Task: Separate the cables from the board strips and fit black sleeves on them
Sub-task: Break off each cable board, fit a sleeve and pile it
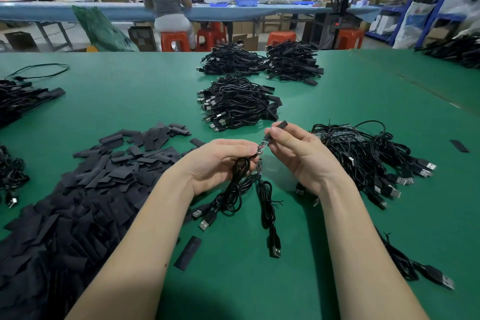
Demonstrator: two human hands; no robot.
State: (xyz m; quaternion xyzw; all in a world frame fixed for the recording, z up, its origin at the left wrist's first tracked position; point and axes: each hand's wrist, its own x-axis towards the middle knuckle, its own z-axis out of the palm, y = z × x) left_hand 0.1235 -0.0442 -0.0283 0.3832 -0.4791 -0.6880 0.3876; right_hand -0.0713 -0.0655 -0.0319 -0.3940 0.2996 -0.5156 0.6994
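Observation:
My left hand (220, 161) grips a bunch of black USB cables (233, 192) whose plugs trail onto the green table. One cable ends in a small circuit board (262, 146) that sticks up between my two hands. My right hand (293, 153) pinches a black sleeve (280, 126) whose lower end is over the board's top end. A second small board (259, 167) hangs below my left fingers with its cable (267, 213) lying on the table.
A large heap of flat black sleeves (85, 189) covers the table at left. Cables joined to board strips (363, 153) lie at right. Three heaps of finished cables (239, 101) sit further back. A loose sleeve (187, 252) lies near my left forearm. Two people sit at a far bench.

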